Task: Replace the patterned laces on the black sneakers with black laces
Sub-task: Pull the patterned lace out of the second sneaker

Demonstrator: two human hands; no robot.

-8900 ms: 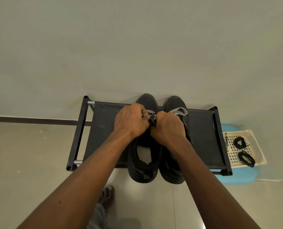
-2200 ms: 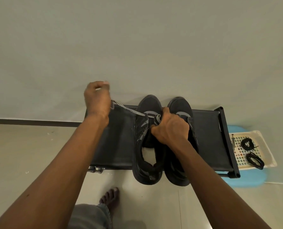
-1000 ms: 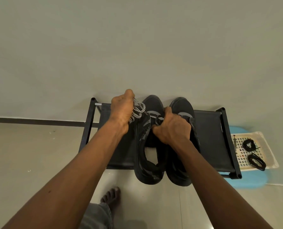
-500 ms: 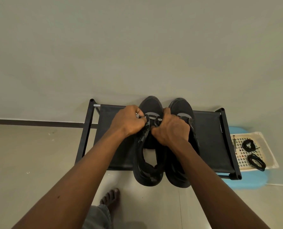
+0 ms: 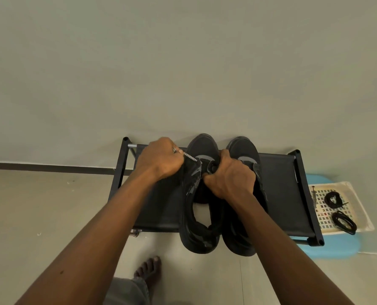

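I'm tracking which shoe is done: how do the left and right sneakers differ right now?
A patterned lace runs from the left sneaker to the left hand; the right sneaker shows none. The right hand grips the left sneaker's upper, not the right sneaker's. The left sneaker's opening shows; the right sneaker's lies under the forearm. Both are black, toes toward the wall, on the rack.

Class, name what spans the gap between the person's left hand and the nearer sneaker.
A short stretch of patterned lace runs from the left hand to that sneaker, at its front eyelets; the head view shows it.
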